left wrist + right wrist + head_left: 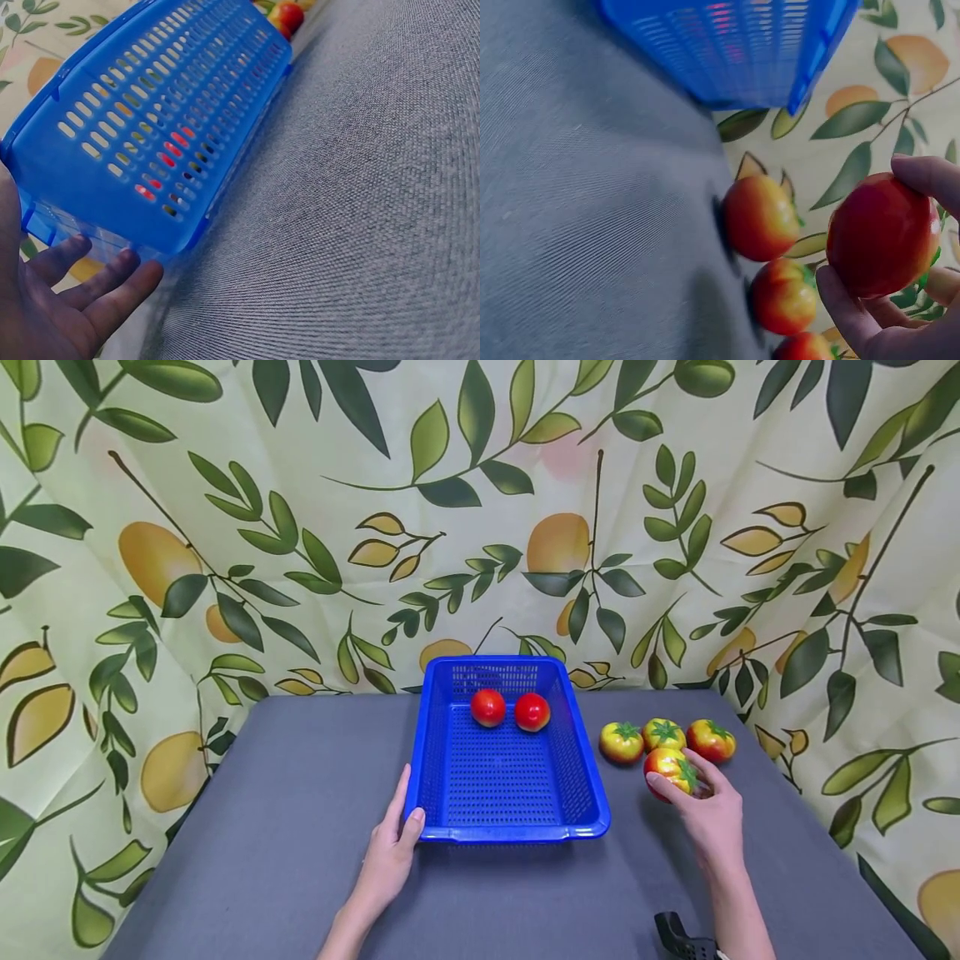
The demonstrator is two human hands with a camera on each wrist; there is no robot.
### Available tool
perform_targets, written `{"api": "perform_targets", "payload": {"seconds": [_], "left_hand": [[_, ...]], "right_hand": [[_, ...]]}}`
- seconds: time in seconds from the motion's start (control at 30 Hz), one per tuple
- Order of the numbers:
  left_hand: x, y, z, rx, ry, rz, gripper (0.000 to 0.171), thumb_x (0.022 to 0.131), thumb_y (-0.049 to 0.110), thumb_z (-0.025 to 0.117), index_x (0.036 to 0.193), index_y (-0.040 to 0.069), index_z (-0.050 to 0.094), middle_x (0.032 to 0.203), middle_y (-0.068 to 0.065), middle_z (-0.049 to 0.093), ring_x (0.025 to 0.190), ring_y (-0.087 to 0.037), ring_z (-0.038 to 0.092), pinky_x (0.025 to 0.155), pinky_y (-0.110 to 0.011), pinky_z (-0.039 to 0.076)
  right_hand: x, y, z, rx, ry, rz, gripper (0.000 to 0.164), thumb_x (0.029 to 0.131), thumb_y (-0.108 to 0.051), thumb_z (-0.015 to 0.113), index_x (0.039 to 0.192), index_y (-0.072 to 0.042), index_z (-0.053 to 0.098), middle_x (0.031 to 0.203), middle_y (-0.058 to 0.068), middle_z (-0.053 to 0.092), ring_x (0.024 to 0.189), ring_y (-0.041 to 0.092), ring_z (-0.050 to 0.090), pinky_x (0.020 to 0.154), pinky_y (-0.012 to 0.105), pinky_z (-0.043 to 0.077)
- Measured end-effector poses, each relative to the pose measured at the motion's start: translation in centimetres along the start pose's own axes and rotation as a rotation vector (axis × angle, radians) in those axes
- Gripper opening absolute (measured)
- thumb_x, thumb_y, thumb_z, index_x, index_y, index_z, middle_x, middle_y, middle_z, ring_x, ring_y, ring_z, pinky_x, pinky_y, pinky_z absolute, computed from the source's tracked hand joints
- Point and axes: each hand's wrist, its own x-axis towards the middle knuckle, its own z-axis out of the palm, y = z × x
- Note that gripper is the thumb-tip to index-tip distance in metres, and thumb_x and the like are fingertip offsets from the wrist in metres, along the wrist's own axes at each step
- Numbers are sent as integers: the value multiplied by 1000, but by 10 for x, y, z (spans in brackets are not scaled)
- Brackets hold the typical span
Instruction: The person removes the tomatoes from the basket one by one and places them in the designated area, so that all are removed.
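Observation:
A blue plastic basket with slotted sides sits on the table, and two red tomatoes lie inside toward its far end. My left hand holds the basket's near left corner, thumb over the rim and fingers along the outside wall. In the left wrist view, fingertips are at the blue wall. My right hand grips a red-and-yellow tomato with a green calyx, lifted above the table. Just beyond it, three similar tomatoes lie to the right of the basket.
A grey cloth-covered table spreads out around the basket. Behind and at the sides hangs a leaf-and-fruit patterned curtain. A black strap-like device is at the right wrist.

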Motion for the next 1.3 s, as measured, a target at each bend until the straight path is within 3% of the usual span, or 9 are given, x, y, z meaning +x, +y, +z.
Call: {"api": "perform_targets", "payload": {"seconds": [0.2, 0.53, 0.83, 1.17, 1.3], "left_hand": [[1, 0, 0, -14, -1, 7, 64, 103, 24, 51, 158, 32, 20, 157, -1, 29, 137, -23, 36, 108, -53, 29], [0, 2, 1, -15, -2, 8, 64, 103, 22, 51, 157, 38, 20, 157, -2, 30, 136, -22, 37, 108, -51, 30], [0, -1, 2, -17, 4, 16, 65, 103, 21, 51, 157, 38, 20, 156, -2, 31, 135, -21, 37, 107, -52, 30], [0, 2, 1, -21, -4, 1, 64, 103, 23, 51, 158, 31, 19, 157, -2, 28, 137, -23, 35, 108, -52, 28], [-1, 2, 1, -14, 1, 9, 64, 103, 21, 51, 158, 33, 20, 156, -2, 32, 135, -21, 38, 107, -52, 31]], "right_hand": [[6, 15, 4, -71, -31, -17, 81, 80, -47, 79, 148, -17, 47, 139, 17, 43, 112, 28, 40, 75, 30, 44], [21, 28, 11, -235, -156, -80, 85, 80, -46, 80, 146, -6, 44, 131, 26, 47, 110, 39, 43, 83, 46, 41], [33, 37, 18, -278, -226, -84, 90, 83, -53, 74, 148, -2, 39, 135, 30, 43, 113, 42, 42, 91, 55, 39], [35, 39, 21, -305, -258, -227, 76, 93, -48, 64, 146, 2, 42, 136, 32, 44, 115, 44, 43, 98, 59, 34], [33, 38, 20, -277, -270, -190, 73, 94, -43, 64, 147, 1, 40, 140, 32, 40, 119, 45, 40, 100, 60, 32]]}}
